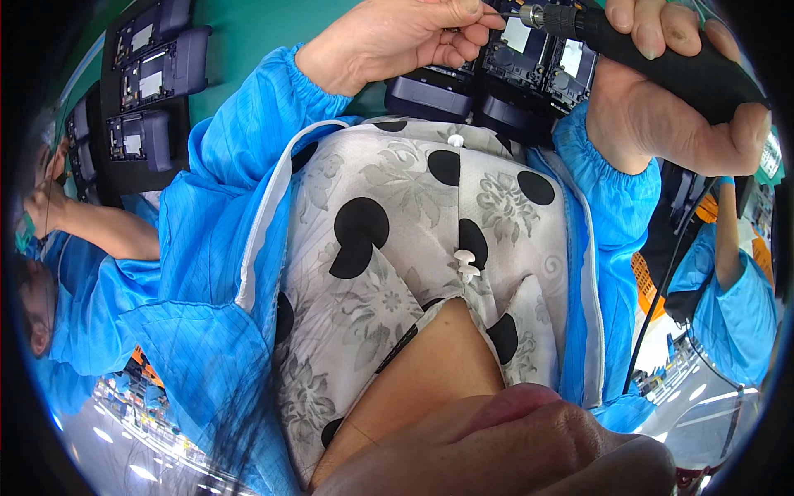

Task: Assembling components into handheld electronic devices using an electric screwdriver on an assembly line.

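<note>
My right hand (674,124) is wrapped round the dark body of an electric screwdriver (633,45), which lies slantwise with its metal chuck pointing left. From the chuck a thin bit (506,14) runs to my left hand (405,37). There the thumb and forefinger pinch the bit's tip; whether a screw sits between them cannot be seen. Just below both hands are several dark purple device housings (430,97) with their circuit boards (514,62) exposed. Part of these units is hidden by my hands and the screwdriver.
More open device housings (172,66) lie on a black mat (161,176) at the left of the green work surface (240,50). A co-worker's arm (107,227) is at the far left. On the right, a dark cable (662,289) hangs near another person in blue (728,298).
</note>
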Available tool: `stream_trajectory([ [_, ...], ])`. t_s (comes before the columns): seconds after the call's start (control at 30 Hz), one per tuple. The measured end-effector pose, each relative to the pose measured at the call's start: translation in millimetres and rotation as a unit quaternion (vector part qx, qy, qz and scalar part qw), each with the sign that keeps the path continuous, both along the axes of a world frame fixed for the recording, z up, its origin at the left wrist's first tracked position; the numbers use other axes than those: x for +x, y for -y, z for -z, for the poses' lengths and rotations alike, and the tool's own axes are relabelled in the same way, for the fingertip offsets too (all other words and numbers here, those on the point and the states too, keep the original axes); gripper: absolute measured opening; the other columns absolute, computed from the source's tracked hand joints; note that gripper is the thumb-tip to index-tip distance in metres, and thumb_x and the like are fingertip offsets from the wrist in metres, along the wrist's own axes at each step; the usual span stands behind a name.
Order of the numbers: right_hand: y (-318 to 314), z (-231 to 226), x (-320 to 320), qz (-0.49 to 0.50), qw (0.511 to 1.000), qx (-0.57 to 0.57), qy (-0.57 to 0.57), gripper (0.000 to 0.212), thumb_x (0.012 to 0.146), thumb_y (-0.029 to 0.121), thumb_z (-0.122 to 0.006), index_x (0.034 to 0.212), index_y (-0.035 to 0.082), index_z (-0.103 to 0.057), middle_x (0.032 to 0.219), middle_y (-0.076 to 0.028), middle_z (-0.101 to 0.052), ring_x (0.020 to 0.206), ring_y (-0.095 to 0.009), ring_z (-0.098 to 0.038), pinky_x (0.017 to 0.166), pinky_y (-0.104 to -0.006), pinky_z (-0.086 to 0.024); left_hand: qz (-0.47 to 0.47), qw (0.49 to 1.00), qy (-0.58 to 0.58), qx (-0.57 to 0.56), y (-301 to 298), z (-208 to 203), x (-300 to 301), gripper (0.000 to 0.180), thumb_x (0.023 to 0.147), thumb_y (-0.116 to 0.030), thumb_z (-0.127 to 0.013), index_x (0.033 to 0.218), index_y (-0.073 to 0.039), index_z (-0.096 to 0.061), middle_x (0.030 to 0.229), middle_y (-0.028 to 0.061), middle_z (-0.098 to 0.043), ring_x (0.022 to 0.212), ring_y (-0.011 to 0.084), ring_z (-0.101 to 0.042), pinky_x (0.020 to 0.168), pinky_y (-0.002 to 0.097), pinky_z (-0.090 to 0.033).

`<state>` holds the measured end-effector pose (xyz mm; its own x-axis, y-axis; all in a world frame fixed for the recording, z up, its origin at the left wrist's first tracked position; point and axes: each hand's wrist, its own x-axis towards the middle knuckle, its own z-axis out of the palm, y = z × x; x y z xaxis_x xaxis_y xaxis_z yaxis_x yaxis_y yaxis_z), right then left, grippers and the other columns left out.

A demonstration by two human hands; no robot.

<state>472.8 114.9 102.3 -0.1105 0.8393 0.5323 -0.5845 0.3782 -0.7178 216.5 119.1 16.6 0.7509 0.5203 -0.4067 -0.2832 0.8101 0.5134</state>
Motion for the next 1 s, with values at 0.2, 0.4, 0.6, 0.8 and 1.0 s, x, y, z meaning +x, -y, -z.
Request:
stream_trajectory([
  [0.2, 2, 4, 2, 0.003, 1.000, 0.001, 0.001, 0.045, 0.095, 0.050, -0.055, 0.109, 0.007, -0.064, 0.083, -0.007, -0.061, 0.068, -0.020, -0.056, 0.067, -0.0387, -0.048, 0.000, 1.000, 0.004, -0.009, 1, 2, 2, 0.027, 0.109, -0.024, -0.055, 0.110, -0.002, -0.070, 0.086, 0.0032, -0.070, 0.075, 0.0125, -0.065, 0.069, 0.0255, -0.055],
  [0.4, 3, 6, 1, 0.014, 1.000, 0.001, 0.008, 0.044, 0.097, 0.048, -0.055, 0.110, 0.007, -0.062, 0.082, -0.007, -0.061, 0.066, -0.019, -0.056, 0.066, -0.0378, -0.049, 0.016, 0.999, -0.045, 0.004, 1, -8, 3, 0.032, 0.110, -0.030, -0.053, 0.108, -0.003, -0.070, 0.084, 0.0020, -0.069, 0.073, 0.0123, -0.064, 0.070, 0.0256, -0.054],
  [0.6, 6, 7, 4, 0.025, 1.000, -0.002, 0.017, 0.043, 0.099, 0.047, -0.055, 0.111, 0.007, -0.060, 0.081, -0.006, -0.060, 0.064, -0.018, -0.057, 0.064, -0.0369, -0.049, 0.027, 0.995, -0.091, 0.043, 1, -7, 3, 0.036, 0.111, -0.033, -0.051, 0.111, -0.002, -0.069, 0.085, 0.0014, -0.068, 0.070, 0.0123, -0.061, 0.071, 0.0251, -0.053],
  [0.8, 29, 16, -1, 0.079, 0.995, -0.012, 0.064, 0.041, 0.101, 0.046, -0.055, 0.112, 0.007, -0.058, 0.081, -0.006, -0.060, 0.063, -0.018, -0.057, 0.062, -0.0359, -0.050, -0.058, 0.991, -0.102, 0.068, -8, -1, -12, 0.032, 0.111, -0.021, -0.048, 0.124, 0.003, -0.064, 0.096, 0.0069, -0.070, 0.078, 0.0147, -0.067, 0.076, 0.0266, -0.057],
  [1.0, 57, 32, -24, 0.129, 0.983, -0.047, 0.123, 0.043, 0.102, 0.048, -0.053, 0.114, 0.008, -0.057, 0.081, -0.006, -0.060, 0.061, -0.018, -0.057, 0.061, -0.0368, -0.050, -0.086, 0.989, -0.098, 0.063, -16, 3, -26, 0.027, 0.108, -0.010, -0.048, 0.126, 0.007, -0.057, 0.099, 0.0151, -0.072, 0.087, 0.0238, -0.073, 0.079, 0.0303, -0.062],
])
